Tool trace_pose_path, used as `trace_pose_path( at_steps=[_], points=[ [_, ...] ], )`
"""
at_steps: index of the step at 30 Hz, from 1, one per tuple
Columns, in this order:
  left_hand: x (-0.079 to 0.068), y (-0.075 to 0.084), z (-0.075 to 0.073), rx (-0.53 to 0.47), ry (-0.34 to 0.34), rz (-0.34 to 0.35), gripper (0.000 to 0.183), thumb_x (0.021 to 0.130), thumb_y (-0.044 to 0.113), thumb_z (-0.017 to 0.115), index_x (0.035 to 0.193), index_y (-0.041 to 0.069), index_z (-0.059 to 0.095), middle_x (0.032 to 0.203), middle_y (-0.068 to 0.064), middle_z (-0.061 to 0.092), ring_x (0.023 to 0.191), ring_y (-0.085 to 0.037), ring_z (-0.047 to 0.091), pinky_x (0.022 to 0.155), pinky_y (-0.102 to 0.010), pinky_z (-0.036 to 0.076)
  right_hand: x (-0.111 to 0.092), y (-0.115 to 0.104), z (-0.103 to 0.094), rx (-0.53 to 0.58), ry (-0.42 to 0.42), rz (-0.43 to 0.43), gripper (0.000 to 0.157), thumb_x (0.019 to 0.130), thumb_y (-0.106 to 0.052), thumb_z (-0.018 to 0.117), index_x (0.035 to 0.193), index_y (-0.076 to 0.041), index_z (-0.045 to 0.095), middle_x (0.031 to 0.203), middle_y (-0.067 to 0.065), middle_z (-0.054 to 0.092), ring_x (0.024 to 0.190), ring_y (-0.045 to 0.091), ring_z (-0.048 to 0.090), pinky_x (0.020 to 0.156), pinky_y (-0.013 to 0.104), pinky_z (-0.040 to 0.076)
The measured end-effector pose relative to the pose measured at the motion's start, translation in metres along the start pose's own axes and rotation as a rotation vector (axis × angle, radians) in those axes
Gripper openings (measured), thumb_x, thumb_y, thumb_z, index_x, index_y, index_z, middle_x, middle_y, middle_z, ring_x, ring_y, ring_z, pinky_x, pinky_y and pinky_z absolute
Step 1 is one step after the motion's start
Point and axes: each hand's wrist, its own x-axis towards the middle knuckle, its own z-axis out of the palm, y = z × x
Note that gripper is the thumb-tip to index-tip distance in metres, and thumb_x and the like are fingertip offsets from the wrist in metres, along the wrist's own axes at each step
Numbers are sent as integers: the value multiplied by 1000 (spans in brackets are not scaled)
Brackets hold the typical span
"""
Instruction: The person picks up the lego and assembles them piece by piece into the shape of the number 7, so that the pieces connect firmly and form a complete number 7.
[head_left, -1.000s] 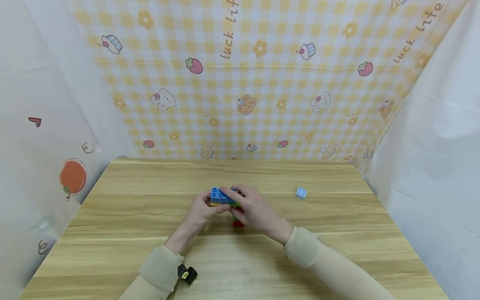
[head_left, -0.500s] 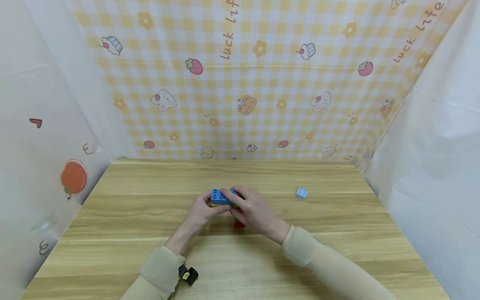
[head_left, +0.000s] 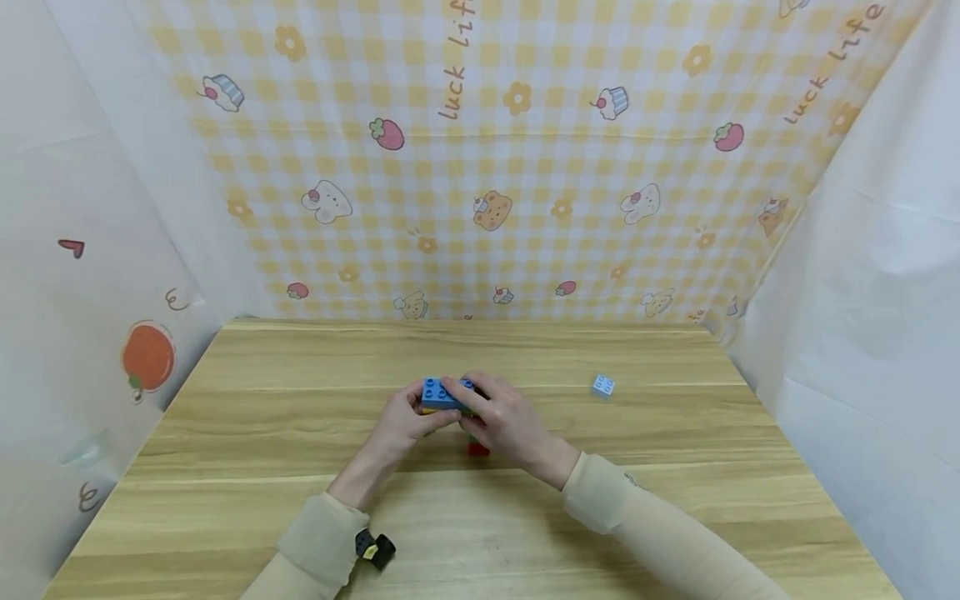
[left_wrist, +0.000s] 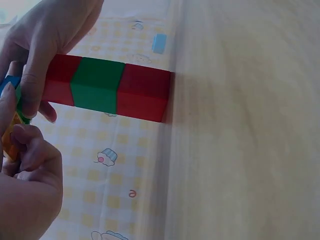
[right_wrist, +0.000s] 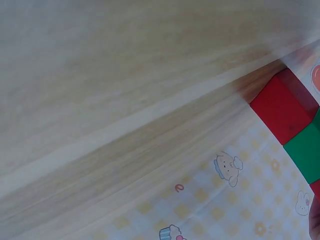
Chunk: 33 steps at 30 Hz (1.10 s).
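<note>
Little has moved: left grip [head_left: 403, 419] pinches, right grip [head_left: 513, 423] clasps a blue brick [head_left: 437, 400] above a red-green stack [left_wrist: 105, 87]; apparent pressing calls for even force.

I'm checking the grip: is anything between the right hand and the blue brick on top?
Nothing visible is: the right hand touches the blue brick directly. The light-blue brick lies apart on the table.

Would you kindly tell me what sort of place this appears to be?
Probably a staged tabletop booth, perhaps for filming: a wood-grain table with a yellow-checked backdrop behind it and white sheeting on both sides.
</note>
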Motion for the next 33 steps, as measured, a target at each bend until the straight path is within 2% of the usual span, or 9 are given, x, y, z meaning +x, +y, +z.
trace_pose_path(
  at_steps=[8, 13, 17, 20, 25, 28, 33],
  points=[
    [-3, 4, -4, 4, -28, -17, 45, 90, 17, 73, 128, 2, 56, 112, -8, 62, 84, -16, 52, 66, -24, 43, -1, 0, 2, 10, 7, 1, 65, 81, -11, 79, 140, -12, 51, 115, 8, 56, 92, 18, 62, 80, 27, 53],
    [-4, 6, -6, -28, -70, -7, 44, 95, 15, 67, 132, -2, 50, 110, -9, 59, 85, -16, 54, 72, -27, 47, -2, 1, 4, 17, 13, 4, 64, 82, -10, 79, 140, -10, 52, 115, 8, 56, 90, 17, 62, 79, 27, 53],
    [-5, 8, -9, -41, -63, 4, 51, 95, 15, 66, 138, 3, 43, 115, -11, 60, 88, -19, 60, 76, -32, 53, -3, 1, 4, 28, 4, 21, 64, 82, -11, 80, 140, -11, 52, 115, 8, 56, 91, 18, 61, 80, 27, 53],
    [-6, 11, -11, -59, -71, 35, 47, 98, 17, 62, 138, 8, 39, 106, -12, 62, 80, -18, 60, 71, -30, 51, -3, 0, 3, 36, -11, 39, 63, 82, -12, 79, 140, -12, 53, 116, 8, 55, 95, 18, 60, 82, 29, 53],
    [-6, 12, -12, -76, -113, 148, 27, 107, 24, 42, 130, 11, 35, 82, -10, 63, 65, -14, 55, 57, -24, 40, -3, -1, 2, 42, -14, 53, 64, 82, -11, 80, 140, -12, 52, 117, 9, 55, 97, 20, 61, 84, 31, 53],
    [-5, 11, -14, -58, -135, 198, 22, 108, 22, 38, 128, 12, 36, 79, -12, 63, 63, -14, 56, 54, -25, 40, -3, -1, 3, 50, -4, 50, 65, 81, -10, 80, 140, -11, 52, 116, 9, 55, 97, 20, 61, 84, 31, 53],
    [-5, 11, -18, 12, -169, 220, 25, 108, 16, 36, 130, 6, 41, 82, -19, 63, 65, -16, 59, 54, -30, 44, -3, -1, 3, 56, 4, 37, 66, 81, -9, 80, 140, -10, 51, 116, 9, 55, 97, 20, 60, 84, 29, 53]
  ],
)
